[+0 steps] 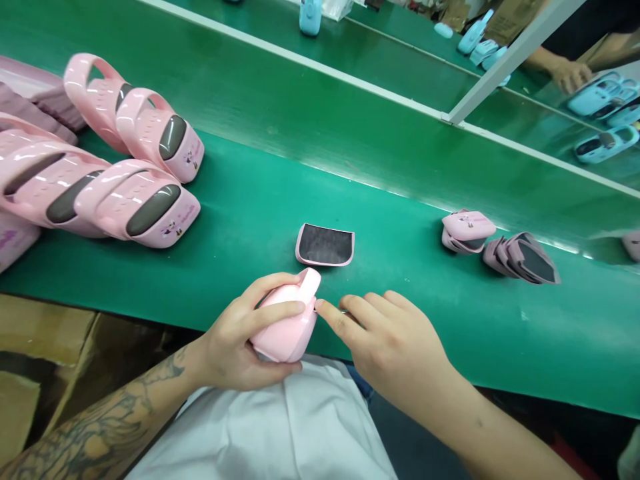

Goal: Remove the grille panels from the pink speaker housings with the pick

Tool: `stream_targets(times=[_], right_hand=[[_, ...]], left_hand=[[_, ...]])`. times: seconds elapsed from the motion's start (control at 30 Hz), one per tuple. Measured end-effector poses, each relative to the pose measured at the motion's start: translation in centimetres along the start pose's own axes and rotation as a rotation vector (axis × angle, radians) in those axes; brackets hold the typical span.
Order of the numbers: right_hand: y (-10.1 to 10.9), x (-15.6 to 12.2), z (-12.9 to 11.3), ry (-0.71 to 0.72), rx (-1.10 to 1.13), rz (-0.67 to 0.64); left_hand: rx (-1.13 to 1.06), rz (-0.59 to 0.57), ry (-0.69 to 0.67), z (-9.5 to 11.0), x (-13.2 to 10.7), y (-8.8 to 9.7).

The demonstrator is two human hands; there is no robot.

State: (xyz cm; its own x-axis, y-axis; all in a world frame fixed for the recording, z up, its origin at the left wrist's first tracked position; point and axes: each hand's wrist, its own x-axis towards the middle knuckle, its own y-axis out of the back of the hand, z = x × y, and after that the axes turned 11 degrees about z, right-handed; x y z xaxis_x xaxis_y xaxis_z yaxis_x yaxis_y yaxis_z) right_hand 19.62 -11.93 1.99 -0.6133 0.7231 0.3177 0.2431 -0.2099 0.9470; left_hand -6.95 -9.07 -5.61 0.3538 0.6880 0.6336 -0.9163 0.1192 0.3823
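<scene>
My left hand (pixel 245 333) is wrapped round a pink plastic housing (pixel 283 337) with a loop handle, held just over the bench edge near my lap. My right hand (pixel 387 333) is at the housing's right side, its index fingertip touching or almost touching the edge there. The other right fingers are curled in, and a thin shiny bit shows by them; I cannot make out what it is. Just beyond the housing lies a small curved cover (pixel 325 246) with a dark inner face and a pink rim, lying on the green bench.
Several pink housings (pixel 160 210) with dark windows and cartoon prints stand at the left of the green bench (pixel 240 200). Stacked pink covers (pixel 467 227) and darker-faced covers (pixel 525 259) lie at right. Past a white rail, another person's hand (pixel 570 73) is near blue housings (pixel 597 93).
</scene>
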Motion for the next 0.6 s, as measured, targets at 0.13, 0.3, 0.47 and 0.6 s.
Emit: stream_targets(times=[0.13,0.3,0.47,0.6], right_hand=[[0.7,0.7,-0.2,0.07,-0.039,0.011],[1.8,1.7,-0.4,0.21,-0.152,0.05],[2.3,2.3,0.1,0.378,-0.138,0.006],[2.4,2.6,0.7,0.467,-0.086,-0.062]], left_hand=[[0.003,-0.025,0.01,0.0,0.3,0.1],[0.002,-0.071,-0.076,-0.7,0.5,-0.3],[0.009,-0.083,-0.176,-1.2,0.9,-0.9],[0.02,-0.101,-0.195,-1.1,1.1,-1.0]])
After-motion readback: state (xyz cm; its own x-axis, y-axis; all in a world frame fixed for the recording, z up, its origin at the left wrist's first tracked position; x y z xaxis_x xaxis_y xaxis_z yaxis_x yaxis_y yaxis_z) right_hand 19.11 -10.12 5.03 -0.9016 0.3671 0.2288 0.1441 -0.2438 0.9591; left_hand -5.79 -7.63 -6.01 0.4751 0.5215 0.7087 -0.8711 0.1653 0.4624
